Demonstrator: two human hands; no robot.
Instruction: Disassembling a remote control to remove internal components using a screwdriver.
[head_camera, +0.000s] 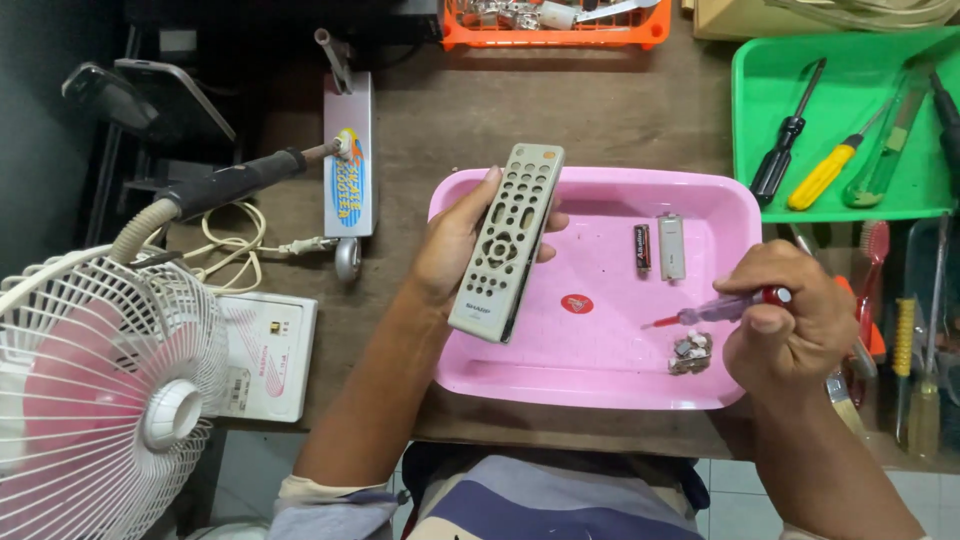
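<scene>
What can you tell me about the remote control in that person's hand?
The remote control is a long, slim grey plastic bar with rows of small buttons and a round pad near the middle. The left hand grips it from the side, buttons facing up, tilted over the left edge of the pink tray. Only the hand touches it.

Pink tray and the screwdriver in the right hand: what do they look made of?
Pink tray: looks like moulded plastic, glossy, with soft glare and rounded rims. Screwdriver in the right hand: handle looks like clear plastic with a red end cap; the thin tip looks reddish, its material unclear. Left hand holds a grey remote, probably matte plastic.
</scene>
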